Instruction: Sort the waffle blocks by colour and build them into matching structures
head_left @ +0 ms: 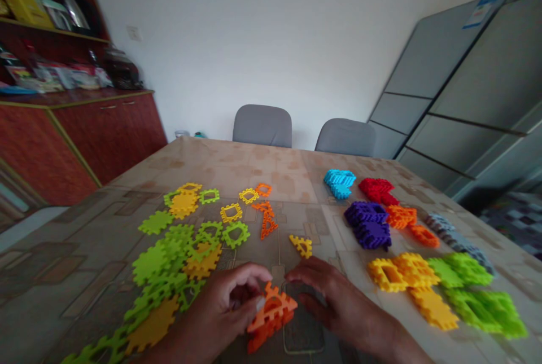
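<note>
A small stack of orange triangular interlocking tiles [273, 310] is at the near middle of the table, between my hands. My left hand [237, 302] is on the left side of it, thumb against the edge and fingers curled over near the top corner. My right hand [324, 290] is bent just beyond the stack's right corner, fingers apart and holding nothing. A yellow triangle tile [301, 246] lies right past my right fingertips. Farther off are loose orange triangle tiles [267, 224] and yellow frame tiles [231, 213].
Green tiles [154, 259], mixed with yellow ones, spread across the left. Sorted stacks stand on the right: light blue [339, 182], red [376, 189], purple [368, 226], yellow [404, 273], green [485, 307] and grey [459, 240]. Two grey chairs [262, 126] stand behind the table.
</note>
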Demonstrator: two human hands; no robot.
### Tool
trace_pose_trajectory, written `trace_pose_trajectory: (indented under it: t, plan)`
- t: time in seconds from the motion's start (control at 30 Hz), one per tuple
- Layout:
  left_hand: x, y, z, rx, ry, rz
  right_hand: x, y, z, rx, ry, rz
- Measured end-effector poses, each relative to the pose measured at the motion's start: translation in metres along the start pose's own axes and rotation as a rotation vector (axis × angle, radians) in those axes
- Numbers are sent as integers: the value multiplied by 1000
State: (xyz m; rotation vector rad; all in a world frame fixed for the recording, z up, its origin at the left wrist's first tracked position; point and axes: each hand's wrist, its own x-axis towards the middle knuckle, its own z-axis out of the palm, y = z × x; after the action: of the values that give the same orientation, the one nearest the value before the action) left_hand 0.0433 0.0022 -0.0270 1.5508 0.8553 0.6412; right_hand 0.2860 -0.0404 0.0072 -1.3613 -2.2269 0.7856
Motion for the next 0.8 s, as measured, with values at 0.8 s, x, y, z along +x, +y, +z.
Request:
trace_pose_trajectory:
  t: [0.8]
  plan:
    - [5,19,-27,126,118,117,7,-6,3,-177,-43,-184]
